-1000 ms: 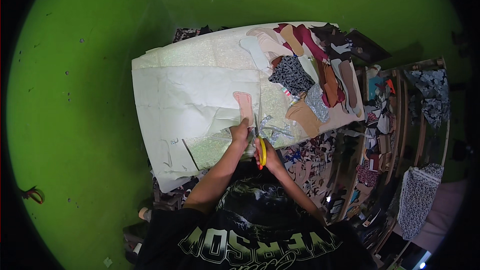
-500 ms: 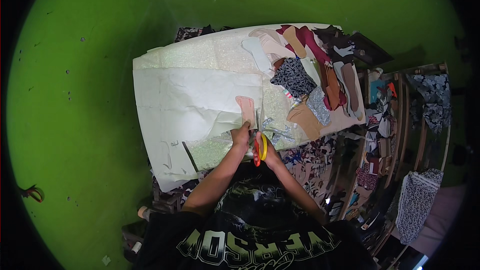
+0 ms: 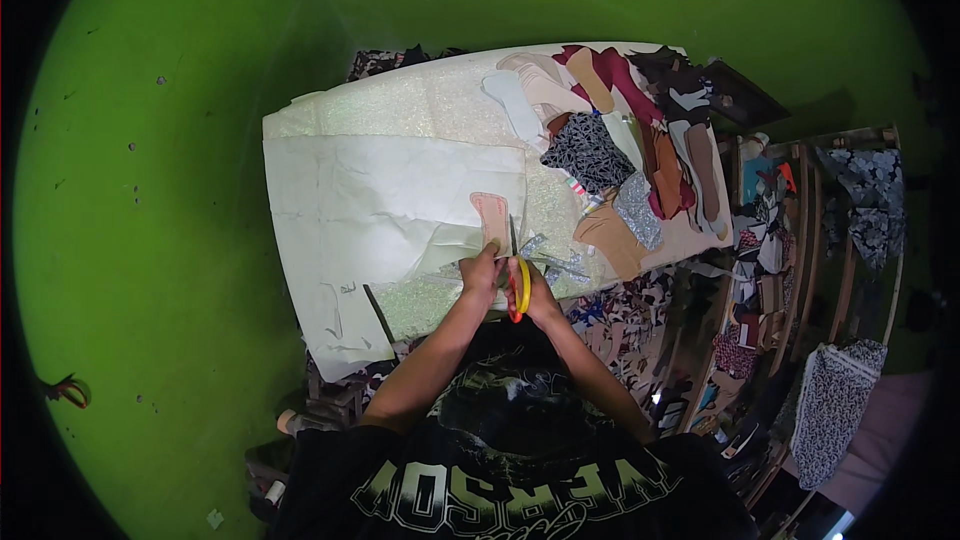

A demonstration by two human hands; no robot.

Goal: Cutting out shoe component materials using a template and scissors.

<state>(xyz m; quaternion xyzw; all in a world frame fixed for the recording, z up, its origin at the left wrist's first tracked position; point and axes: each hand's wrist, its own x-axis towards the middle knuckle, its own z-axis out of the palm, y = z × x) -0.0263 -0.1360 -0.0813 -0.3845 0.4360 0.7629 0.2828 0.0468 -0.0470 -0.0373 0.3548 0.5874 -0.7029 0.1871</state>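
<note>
My left hand (image 3: 480, 276) pinches the lower end of a pinkish sole-shaped piece (image 3: 490, 210) with a stitched-looking or dotted outline, pressing it on a large white sheet (image 3: 400, 175). My right hand (image 3: 541, 300) is closed around scissors (image 3: 526, 283) with yellow and red handles. Their dark blades point away from me, along the right side of the pinkish piece. Whether the blades touch the sheet's edge I cannot tell. Thin silvery offcuts (image 3: 565, 265) lie just right of the blades.
Beneath lies a pale glittery covering (image 3: 410, 95) on the table. Sole-shaped pieces (image 3: 590, 80) and fabric scraps, including a black-and-white patterned one (image 3: 588, 155), crowd its right side. A slatted wooden rack (image 3: 800, 240) with scraps stands at the right. The green wall (image 3: 200, 140) bounds the left and back.
The scissors have turned slightly in my right hand, and the red handle shows less below the yellow one. My left hand keeps its hold on the pinkish piece.
</note>
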